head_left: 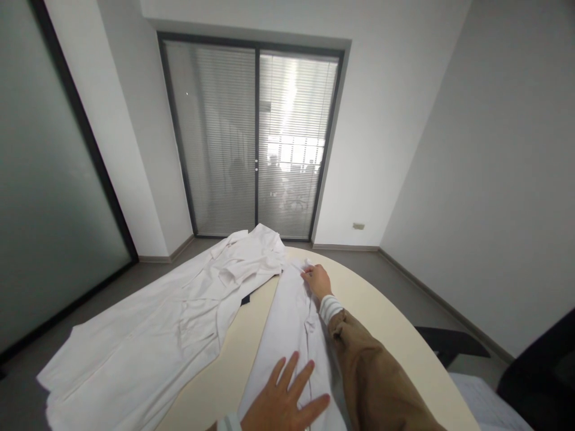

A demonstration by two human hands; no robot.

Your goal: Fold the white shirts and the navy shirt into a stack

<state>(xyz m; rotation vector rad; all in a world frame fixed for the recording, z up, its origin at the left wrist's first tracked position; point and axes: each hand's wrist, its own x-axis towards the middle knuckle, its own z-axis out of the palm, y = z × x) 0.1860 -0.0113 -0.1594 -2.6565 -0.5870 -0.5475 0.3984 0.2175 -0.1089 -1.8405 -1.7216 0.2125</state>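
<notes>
A long white garment [287, 323], folded into a narrow strip, runs across the round table away from me. My left hand [285, 398] lies on its near part with the fingers spread. Farther up, my right hand [318, 280] has its fingertips pinched on the fabric along the right edge, near the far end. A fabric tie or strip hangs in creases below that hand. To the left, a second white garment [157, 335] is spread out in wrinkles and reaches over the table's left side; neither hand touches it.
The pale round table [377, 299] curves off to the right. A small dark item [245, 300] peeks from under the left garment. Black chair parts [545, 371] and a whitish thing [489, 401] stand at lower right. Behind are glass doors with blinds [291, 149].
</notes>
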